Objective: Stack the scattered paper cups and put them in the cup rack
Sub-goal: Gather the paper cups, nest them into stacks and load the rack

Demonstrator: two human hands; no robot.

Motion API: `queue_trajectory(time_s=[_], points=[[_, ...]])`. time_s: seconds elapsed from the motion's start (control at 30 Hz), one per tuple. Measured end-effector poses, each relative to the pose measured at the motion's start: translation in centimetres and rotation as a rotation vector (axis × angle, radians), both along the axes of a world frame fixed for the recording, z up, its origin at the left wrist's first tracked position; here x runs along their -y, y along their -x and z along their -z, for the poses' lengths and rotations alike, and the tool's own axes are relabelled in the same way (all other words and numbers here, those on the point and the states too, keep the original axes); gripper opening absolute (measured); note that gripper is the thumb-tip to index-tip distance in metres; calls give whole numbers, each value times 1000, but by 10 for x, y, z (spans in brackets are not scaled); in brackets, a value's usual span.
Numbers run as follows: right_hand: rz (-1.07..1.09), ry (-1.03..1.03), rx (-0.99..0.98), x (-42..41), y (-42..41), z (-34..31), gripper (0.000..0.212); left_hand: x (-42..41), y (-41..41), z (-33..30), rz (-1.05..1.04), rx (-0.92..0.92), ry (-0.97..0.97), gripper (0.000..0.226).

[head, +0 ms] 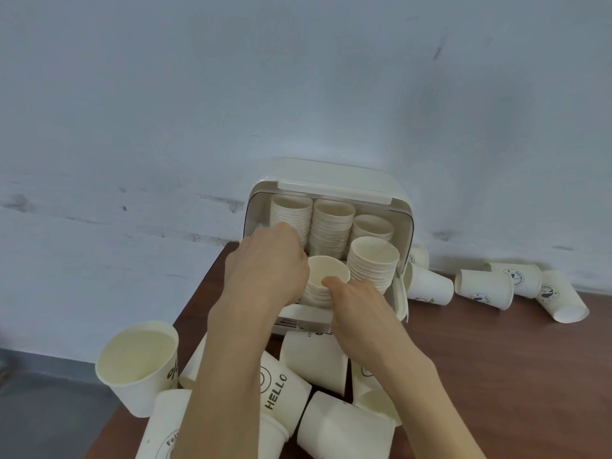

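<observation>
I see both hands on one cup stack (326, 281) in the rack (331, 180): left hand (268, 266) curled round its left side, right hand (357, 303) pinching its near rim. Four more stacks fill the rack. Right of the rack, five loose cups (483, 288) lie on the bench (496, 376).

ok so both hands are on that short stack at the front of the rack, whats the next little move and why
Probably settle the short stack down into its front slot and let go. Both the left hand and the right hand hold it inside the open cup rack, beside taller stacks already seated. Then reach for the loose cups lying in front.
</observation>
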State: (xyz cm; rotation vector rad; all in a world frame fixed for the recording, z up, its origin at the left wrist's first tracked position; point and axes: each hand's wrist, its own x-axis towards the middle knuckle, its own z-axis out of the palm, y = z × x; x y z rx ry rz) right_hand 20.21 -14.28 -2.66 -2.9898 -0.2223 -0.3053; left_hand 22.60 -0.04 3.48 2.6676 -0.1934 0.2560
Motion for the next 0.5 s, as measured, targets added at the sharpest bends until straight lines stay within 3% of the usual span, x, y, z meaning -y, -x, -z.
queue_trajectory(time_s=[0.27,0.5], points=[[-15,-153,96,7,16,-15,61,6,7,-7,38,73,14,26],[66,-188,238,53,39,-36,58,46,26,-11,161,166,-6,29]])
